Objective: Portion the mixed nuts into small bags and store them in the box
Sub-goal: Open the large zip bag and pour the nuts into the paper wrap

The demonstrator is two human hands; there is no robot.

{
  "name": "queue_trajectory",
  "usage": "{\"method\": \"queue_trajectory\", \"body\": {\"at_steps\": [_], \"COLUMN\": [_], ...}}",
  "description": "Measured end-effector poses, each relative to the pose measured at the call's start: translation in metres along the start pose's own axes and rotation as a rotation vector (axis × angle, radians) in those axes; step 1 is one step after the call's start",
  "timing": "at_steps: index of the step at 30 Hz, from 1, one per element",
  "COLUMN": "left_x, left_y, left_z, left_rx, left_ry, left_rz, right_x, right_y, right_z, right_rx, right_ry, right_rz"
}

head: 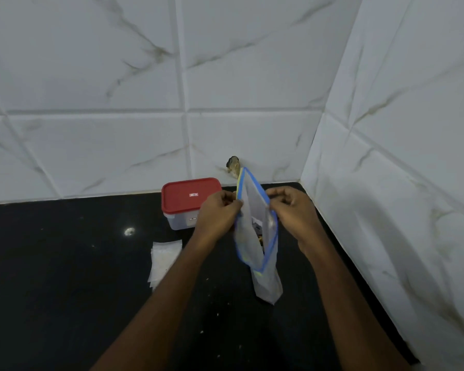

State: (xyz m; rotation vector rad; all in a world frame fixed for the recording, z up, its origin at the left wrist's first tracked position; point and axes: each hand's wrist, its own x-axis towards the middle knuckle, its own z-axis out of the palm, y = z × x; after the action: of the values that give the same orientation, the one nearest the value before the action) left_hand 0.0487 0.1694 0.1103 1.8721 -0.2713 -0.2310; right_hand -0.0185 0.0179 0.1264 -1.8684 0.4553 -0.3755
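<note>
A clear zip bag with a blue and yellow seal [255, 210] hangs above the black counter, its mouth pulled apart. My left hand [220, 212] pinches the left lip of the mouth and my right hand [292, 210] pinches the right lip. A few nuts show dimly inside the bag near its middle. A clear box with a shut red lid [189, 195] stands just left of my left hand, against the wall. A small stack of clear little bags [164, 259] lies flat on the counter in front of the box.
The black counter [65, 277] ends at tiled walls behind and on the right, forming a corner. A dark chipped hole [233, 163] marks the back wall just above the bag. Crumbs speckle the counter near my forearms.
</note>
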Motion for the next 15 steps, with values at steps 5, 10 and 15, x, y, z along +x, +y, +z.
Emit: {"method": "queue_trajectory", "body": {"at_steps": [5,10,15], "left_x": [0.006,0.002,0.006], "left_y": [0.006,0.013,0.010], "left_z": [-0.008,0.005,0.000], "left_rx": [0.199,0.162,0.288], "left_ry": [-0.006,-0.086,-0.039], "left_rz": [0.029,0.079,0.105], "right_x": [0.011,0.028,0.049], "right_y": [0.000,-0.009,-0.013], "right_z": [-0.012,0.007,0.003], "right_rx": [-0.247,-0.418,-0.561], "right_ry": [0.072,-0.015,0.036], "right_rz": [-0.010,-0.107,-0.139]}}
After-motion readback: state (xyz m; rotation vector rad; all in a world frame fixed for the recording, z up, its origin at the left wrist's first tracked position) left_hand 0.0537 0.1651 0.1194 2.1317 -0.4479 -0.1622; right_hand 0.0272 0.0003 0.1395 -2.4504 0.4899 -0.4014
